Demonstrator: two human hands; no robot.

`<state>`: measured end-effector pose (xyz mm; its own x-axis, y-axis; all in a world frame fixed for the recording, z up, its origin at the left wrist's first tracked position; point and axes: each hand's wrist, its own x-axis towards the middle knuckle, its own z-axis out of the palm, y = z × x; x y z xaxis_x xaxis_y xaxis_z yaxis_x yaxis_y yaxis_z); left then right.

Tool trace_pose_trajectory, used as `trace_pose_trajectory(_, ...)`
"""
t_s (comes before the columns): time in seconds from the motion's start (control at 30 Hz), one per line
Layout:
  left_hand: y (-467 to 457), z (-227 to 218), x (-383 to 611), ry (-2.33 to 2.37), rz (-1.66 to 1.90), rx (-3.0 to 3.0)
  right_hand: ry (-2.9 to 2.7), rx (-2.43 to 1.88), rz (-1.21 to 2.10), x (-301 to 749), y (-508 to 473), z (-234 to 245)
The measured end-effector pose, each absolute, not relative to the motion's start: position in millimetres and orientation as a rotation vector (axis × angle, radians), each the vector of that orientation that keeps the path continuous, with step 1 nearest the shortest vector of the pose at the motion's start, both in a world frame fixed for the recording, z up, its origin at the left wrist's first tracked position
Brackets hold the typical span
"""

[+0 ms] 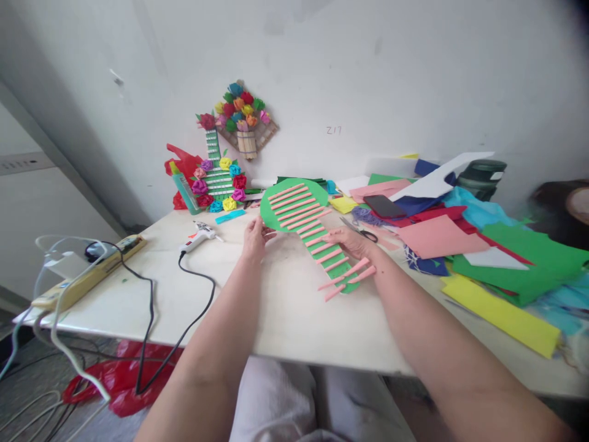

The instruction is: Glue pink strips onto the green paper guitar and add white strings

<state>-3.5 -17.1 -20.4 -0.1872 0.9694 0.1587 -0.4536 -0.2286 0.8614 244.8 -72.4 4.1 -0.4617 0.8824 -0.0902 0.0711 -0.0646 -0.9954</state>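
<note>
A green paper cutout (294, 209) with a round top and a long stem lies on the white table (285, 307). Several pink paper sticks (299, 215) are laid across it like rungs. My left hand (255, 238) grips the left edge of the round part, fingers curled on it. My right hand (352, 242) rests on the right side of the stem, fingers pressed on the pink sticks there.
A white glue gun (199, 236) with a black cord lies left of my hands. Scissors (361, 230) and a heap of coloured paper sheets (483, 252) sit at the right. Paper-flower crafts (221, 178) lean on the wall. A power strip (92, 270) lies at the left edge.
</note>
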Motion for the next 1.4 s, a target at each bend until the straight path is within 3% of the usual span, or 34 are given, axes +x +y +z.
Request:
trace_pose_trajectory(0.17,-19,-23,-4,1.036,1.644,1.032,-1.541,-1.039,1.574,246,-70,3)
trace_pose_trajectory(0.57,-25,-13,-7,0.858,1.636,0.762,-1.265,-1.150,1.215,236,-60,-10)
trace_pose_trajectory(0.93,-37,-21,15,0.868,1.194,1.321,-1.112,-1.026,1.256,212,-58,-12)
trace_pose_trajectory(1.4,-46,-18,16,0.687,0.799,1.465,-0.915,-0.993,1.120,196,-59,-5)
